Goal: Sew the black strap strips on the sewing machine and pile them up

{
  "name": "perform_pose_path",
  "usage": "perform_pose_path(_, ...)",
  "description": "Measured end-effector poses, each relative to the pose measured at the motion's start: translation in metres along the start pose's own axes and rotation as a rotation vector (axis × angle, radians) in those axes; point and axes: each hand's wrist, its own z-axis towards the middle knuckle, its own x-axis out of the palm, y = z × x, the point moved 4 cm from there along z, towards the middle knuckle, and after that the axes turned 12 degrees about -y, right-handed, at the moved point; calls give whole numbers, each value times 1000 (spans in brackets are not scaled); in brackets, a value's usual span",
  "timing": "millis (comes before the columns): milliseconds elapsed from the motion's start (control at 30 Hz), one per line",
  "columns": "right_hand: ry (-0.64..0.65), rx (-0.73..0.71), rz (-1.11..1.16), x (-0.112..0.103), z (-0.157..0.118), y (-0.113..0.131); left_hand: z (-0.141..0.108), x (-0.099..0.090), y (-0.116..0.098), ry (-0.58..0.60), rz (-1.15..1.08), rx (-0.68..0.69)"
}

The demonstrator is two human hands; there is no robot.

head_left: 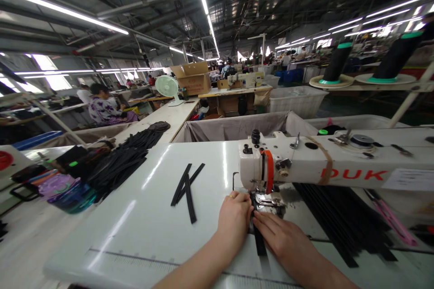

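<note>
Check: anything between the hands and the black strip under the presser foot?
Nothing visible. The left hand and right hand sit against either side of the black strip, right by the sewing machine's presser foot; no other object lies between them.

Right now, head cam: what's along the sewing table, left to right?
Purple plastic bag, pile of black strips, three loose black strips, left hand, right hand, stack of black strips
</note>
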Motion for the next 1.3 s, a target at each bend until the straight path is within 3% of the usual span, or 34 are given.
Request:
perform_pose_path(467, 33, 118, 146, -1, 5, -9, 1, -2, -2, -44, -28, 1)
perform_pose_path(800, 128, 214, 415, -12, 5, -17, -3, -5, -3, -42, -104, -12)
perform_pose_path(1000, 96, 220, 331, -9, 6, -24, 0, -6, -7, -23, -82, -5)
perform_pose_path(1300, 159, 220, 64, 7, 5, -29, -2, -2, -5, -56, -27, 37)
